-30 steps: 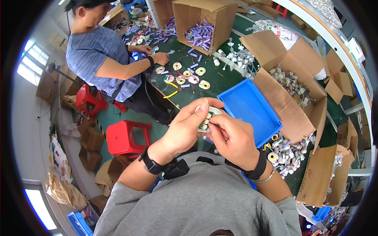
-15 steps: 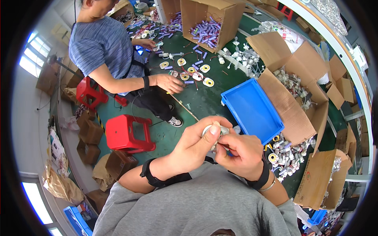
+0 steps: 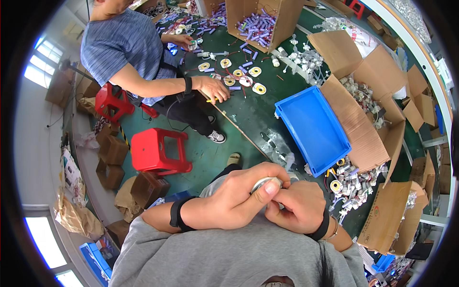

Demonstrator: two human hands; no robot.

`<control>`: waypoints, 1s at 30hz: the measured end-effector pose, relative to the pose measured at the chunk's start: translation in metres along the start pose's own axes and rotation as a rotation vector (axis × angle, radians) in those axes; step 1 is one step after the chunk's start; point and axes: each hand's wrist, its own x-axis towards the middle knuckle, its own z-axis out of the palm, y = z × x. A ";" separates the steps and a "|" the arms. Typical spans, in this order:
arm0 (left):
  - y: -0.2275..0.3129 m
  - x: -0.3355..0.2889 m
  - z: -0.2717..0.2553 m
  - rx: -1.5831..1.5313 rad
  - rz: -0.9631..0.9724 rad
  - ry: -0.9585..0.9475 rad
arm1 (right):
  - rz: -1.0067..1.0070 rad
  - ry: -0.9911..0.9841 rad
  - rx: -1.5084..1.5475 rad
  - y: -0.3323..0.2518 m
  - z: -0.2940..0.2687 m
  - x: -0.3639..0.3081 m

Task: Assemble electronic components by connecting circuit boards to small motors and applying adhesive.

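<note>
Close in front of my chest, my left hand point(image 3: 234, 198) is closed around a small round white part point(image 3: 261, 183), with the thumb lying over it. Only its pale curved rim shows between the fingers; most of it is covered. My right hand point(image 3: 301, 205) is closed against the left one, thumb and fingertips pinched together. Whatever its fingers pinch is hidden. Beyond my hands, a blue plastic tray point(image 3: 315, 131) lies on the green worktable point(image 3: 256, 117).
Across on the left, a co-worker point(image 3: 129, 52) handles parts among purple battery cells point(image 3: 247, 65) and round yellow-white pieces point(image 3: 259, 89). Open cardboard boxes point(image 3: 356, 124) line the right, beside a heap of small parts point(image 3: 356, 184). A red stool point(image 3: 160, 150) stands left.
Both my hands have come lower and closer to my body, the round part tucked deeper between them. The co-worker's near hand has shifted slightly over the table. The view has tilted a little.
</note>
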 end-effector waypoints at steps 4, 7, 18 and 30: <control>0.008 0.002 -0.001 -0.056 -0.063 0.025 | -0.007 -0.042 -0.039 0.006 -0.004 0.003; 0.002 0.001 0.003 -0.047 -0.069 0.023 | -0.077 -0.050 -0.066 0.008 -0.007 0.006; -0.005 -0.003 0.009 -0.180 -0.107 0.052 | -0.120 0.015 -0.089 0.009 -0.001 -0.003; -0.007 0.004 -0.016 -0.603 -0.174 0.443 | 0.019 -0.128 -0.048 0.003 -0.035 -0.007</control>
